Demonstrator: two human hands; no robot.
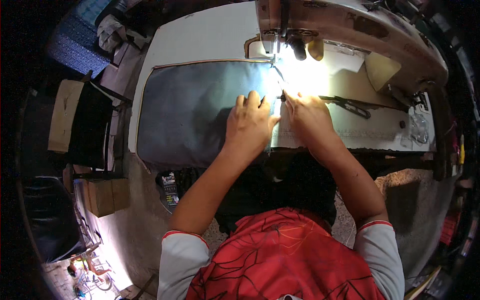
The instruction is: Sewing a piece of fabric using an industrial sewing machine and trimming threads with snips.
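Observation:
A dark blue-grey fabric piece with a thin light piped edge lies on the white sewing table. My left hand rests on its right part, fingers spread and slightly bent, thumb pointing right. Beside the fabric's right edge, my right hand has its fingertips pressed together on a thin dark strip that runs up to the needle area. Glare there hides the exact grip. Dark scissors lie just right of this hand, their blades pointing toward it and partly hidden.
The sewing machine spans the upper right, its lamp glaring over the needle. A clear plastic bag sits at the table's right end. Left of the table stand a cardboard box and a dark padded seat.

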